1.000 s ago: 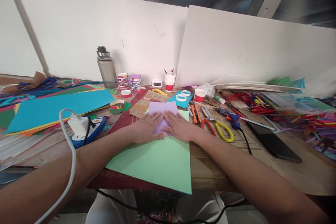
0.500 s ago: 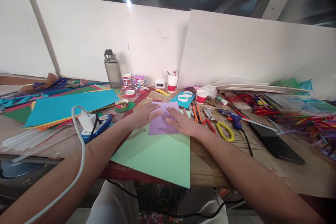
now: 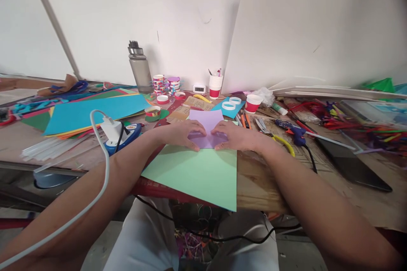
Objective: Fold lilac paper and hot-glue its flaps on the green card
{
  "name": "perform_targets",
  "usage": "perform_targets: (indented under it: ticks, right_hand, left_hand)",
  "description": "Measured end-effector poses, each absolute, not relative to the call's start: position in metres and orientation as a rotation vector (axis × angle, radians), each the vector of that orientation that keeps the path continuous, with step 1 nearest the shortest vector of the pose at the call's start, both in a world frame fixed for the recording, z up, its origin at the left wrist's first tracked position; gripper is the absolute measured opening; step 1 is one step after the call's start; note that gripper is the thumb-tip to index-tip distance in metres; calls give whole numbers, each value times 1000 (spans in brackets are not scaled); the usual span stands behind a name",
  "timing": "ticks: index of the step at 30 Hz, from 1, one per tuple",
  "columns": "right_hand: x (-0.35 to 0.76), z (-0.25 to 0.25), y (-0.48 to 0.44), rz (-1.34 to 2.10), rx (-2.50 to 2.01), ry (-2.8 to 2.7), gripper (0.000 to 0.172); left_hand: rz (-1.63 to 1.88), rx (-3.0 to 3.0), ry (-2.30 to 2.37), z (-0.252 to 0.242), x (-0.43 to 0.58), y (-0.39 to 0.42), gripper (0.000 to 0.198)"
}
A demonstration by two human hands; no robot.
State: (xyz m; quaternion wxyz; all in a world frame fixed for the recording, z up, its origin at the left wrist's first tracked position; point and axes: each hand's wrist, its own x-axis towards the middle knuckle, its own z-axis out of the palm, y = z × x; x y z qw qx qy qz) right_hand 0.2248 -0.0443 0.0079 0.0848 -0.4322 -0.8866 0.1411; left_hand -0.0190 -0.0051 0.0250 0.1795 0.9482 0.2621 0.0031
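A small purple paper (image 3: 206, 120) lies on a large light green sheet (image 3: 197, 173) at the table's near edge. My left hand (image 3: 180, 134) rests on the purple paper's near left corner, fingers bent and pinched on its edge. My right hand (image 3: 235, 136) mirrors it on the near right corner, also with fingers curled onto the paper. The fingertips of both hands almost meet at the middle of the paper's near edge. The far half of the purple paper shows beyond the hands.
Scissors with yellow handles (image 3: 280, 140), a blue glue gun (image 3: 294, 132) and markers (image 3: 244, 119) lie right of the hands. A black tablet (image 3: 352, 165) is further right. Left are a blue power strip with white charger (image 3: 119, 133), coloured sheets (image 3: 92, 112), a grey bottle (image 3: 140, 70) and red-and-white cups (image 3: 252, 103).
Both hands lay flat on the purple paper and spread apart; now they have drawn back to its near edge with fingers curled on it. The view has tilted down.
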Motion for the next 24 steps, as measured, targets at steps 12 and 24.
perform_targets:
  ticks: [12, 24]
  right_hand:
    - [222, 10, -51, 312, -1202, -2690, 41]
    - [217, 14, -57, 158, -1221, -2758, 42]
  left_hand:
    - [59, 2700, 733, 26, -15, -10, 47]
    - [84, 2752, 734, 22, -14, -9, 48]
